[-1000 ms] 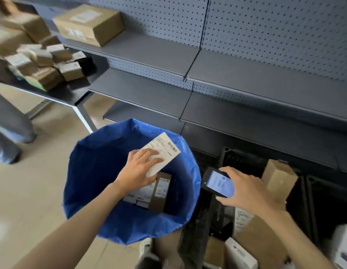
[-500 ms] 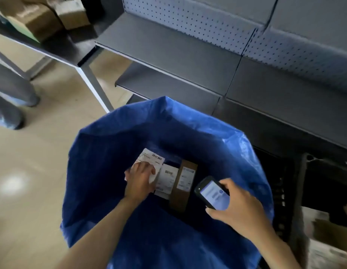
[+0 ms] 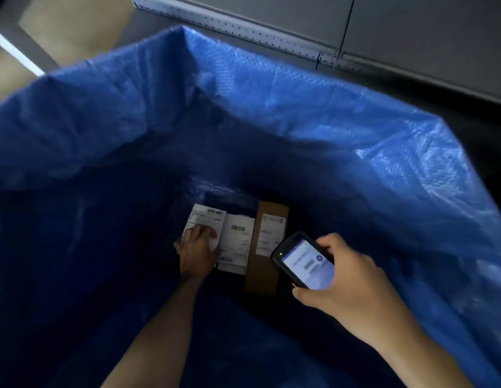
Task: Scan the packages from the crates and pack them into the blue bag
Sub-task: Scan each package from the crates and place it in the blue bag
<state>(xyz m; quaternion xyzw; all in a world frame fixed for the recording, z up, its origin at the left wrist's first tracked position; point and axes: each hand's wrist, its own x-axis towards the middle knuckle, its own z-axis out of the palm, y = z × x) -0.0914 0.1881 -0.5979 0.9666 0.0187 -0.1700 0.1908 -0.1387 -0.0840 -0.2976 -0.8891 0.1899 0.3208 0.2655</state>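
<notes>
The blue bag (image 3: 327, 113) fills most of the head view, its mouth wide open. Deep inside, my left hand (image 3: 197, 253) grips a white labelled package (image 3: 206, 219) at the bag's bottom, its fingers curled over the near end. Beside it on the right lie a second white labelled package (image 3: 236, 239) and a brown cardboard box (image 3: 267, 247) with a label. My right hand (image 3: 347, 281) holds a black handheld scanner (image 3: 302, 260), screen lit, above the bag's right side. The crates are out of view.
Grey metal shelving with a pegboard back (image 3: 383, 26) runs along the top, behind the bag. A patch of beige floor (image 3: 70, 26) and a pale table leg (image 3: 17, 51) show at the top left.
My left hand has carried the white package from the bag's mouth down to its bottom, beside the other packages. The view has dropped into the bag. My right hand has followed with the scanner.
</notes>
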